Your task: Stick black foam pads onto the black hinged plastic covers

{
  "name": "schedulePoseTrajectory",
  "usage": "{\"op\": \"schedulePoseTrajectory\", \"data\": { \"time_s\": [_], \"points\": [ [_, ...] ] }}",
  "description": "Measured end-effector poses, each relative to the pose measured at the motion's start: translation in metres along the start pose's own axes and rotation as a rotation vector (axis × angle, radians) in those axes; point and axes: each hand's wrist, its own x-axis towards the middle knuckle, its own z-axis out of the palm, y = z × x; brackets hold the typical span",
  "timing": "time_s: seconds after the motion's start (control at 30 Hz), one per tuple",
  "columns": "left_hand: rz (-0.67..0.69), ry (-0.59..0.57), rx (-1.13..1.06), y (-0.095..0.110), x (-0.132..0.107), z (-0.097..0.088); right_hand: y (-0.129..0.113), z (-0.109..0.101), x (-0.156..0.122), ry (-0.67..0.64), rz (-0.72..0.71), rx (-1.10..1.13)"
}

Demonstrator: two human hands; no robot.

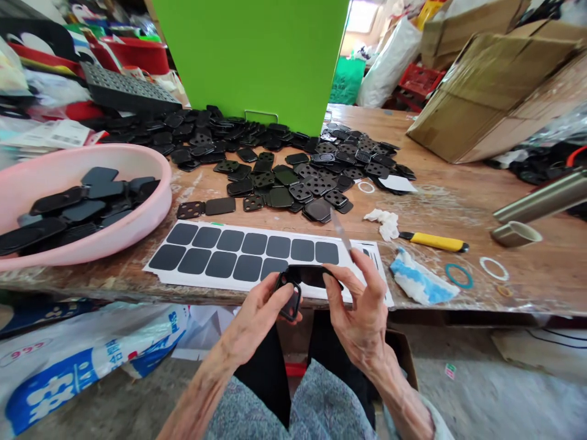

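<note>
Between my two hands is a small black hinged plastic case [308,276], opened out, held above the table's front edge. My left hand [261,311] grips its frame-like half, the thumb pressed on it. At the other half, a dark flat panel, the thumb and finger of my right hand [360,302] pinch the end. A thin pointed blade [340,231] sticks up from my right fingers; its lower part is hidden. Just beyond my hands lies a white sheet [270,290] bearing two rows of dark rounded-square stickers [254,244].
Many black plastic cases [275,177] are heaped along the table [440,201] before a green panel [257,55]. A pink basin [156,189] with more cases stands left. Rightward lie a yellow utility knife [435,241], a blue-white cloth [422,278], tape rings and a cardboard box [481,91].
</note>
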Motion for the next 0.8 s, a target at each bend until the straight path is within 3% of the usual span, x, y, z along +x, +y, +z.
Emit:
{"op": "schedulePoseTrajectory", "data": {
  "time_s": [0.07, 0.23, 0.37, 0.63, 0.8],
  "points": [
    [0.033, -0.035, 0.038, -0.002, 0.0, 0.0, -0.001, -0.001, 0.006, -0.019, 0.106, 0.077],
    [-0.052, -0.172, -0.015, -0.005, -0.003, -0.015, 0.01, -0.006, 0.029, -0.018, 0.488, 0.405],
    [-0.069, -0.238, -0.081, -0.012, -0.002, -0.024, 0.016, -0.003, 0.038, -0.022, 0.7, 0.608],
    [-0.074, -0.196, -0.114, -0.022, -0.002, -0.029, 0.017, 0.001, 0.032, -0.014, 0.754, 0.584],
    [-0.038, -0.158, -0.12, -0.02, -0.004, -0.027, 0.02, -0.001, 0.026, -0.084, 0.754, 0.597]
  ]
}}
